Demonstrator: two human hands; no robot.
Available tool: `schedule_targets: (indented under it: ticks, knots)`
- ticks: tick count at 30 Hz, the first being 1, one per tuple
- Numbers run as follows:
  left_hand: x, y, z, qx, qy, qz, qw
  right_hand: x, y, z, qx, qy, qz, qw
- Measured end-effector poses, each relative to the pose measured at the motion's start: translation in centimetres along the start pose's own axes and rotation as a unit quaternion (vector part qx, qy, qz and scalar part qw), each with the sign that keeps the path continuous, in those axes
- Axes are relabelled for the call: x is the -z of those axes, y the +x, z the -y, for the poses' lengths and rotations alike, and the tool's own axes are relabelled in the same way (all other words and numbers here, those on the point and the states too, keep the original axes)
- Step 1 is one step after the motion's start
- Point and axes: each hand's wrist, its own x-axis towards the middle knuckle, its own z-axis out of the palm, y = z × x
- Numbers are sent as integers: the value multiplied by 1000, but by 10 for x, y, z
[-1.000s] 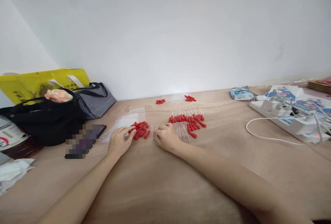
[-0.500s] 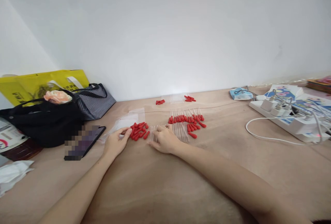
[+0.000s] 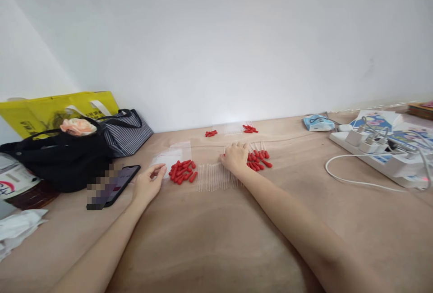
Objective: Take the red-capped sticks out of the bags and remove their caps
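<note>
My right hand (image 3: pixel 235 157) reaches over the far row of thin clear tubes fitted with red bulbs (image 3: pixel 262 154). Its fingers are bent down and closed, and their tips and anything in them are hidden. In front of it lies a row of bare clear tubes (image 3: pixel 213 176), side by side. My left hand (image 3: pixel 149 182) rests left of a heap of loose red rubber bulbs (image 3: pixel 182 171), apart from them. Its thumb and forefinger are slightly parted, with nothing visible between them. Clear plastic bags (image 3: pixel 176 151) lie just beyond it.
Near the wall are two small groups of red bulbs (image 3: pixel 211 134) with clear tubes (image 3: pixel 233 129) between them. A phone (image 3: pixel 123 182), a black bag (image 3: pixel 74 162) and a striped bag (image 3: pixel 128 133) are at left. On the right sit a power strip (image 3: pixel 375 160) and a blue mask (image 3: pixel 318 122).
My right hand has moved from the bare tubes up and right onto the far bulb-fitted row. My left hand has drawn back a little left from the bulb heap.
</note>
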Motion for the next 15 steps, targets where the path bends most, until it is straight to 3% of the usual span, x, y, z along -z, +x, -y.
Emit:
schedule_targets:
  ticks: [3,6,9,13,15]
  knots:
    - [1,-1,0,-28,25,-23,999,2,1,2,2,1,-13,1000]
    - [0,-5,-5,-127,58,-73,988,12,-3,-3,11,2,-34,999]
    - [-3,-16,-18,-229,59,-93,967,26,-21,-19,72,20,-83,994]
    - [-15,-39,-46,-346,3,-48,937,34,-62,-53,228,88,-115,963]
    - [-24,-51,-61,-394,-25,-1,919,33,-81,-66,268,112,-120,949]
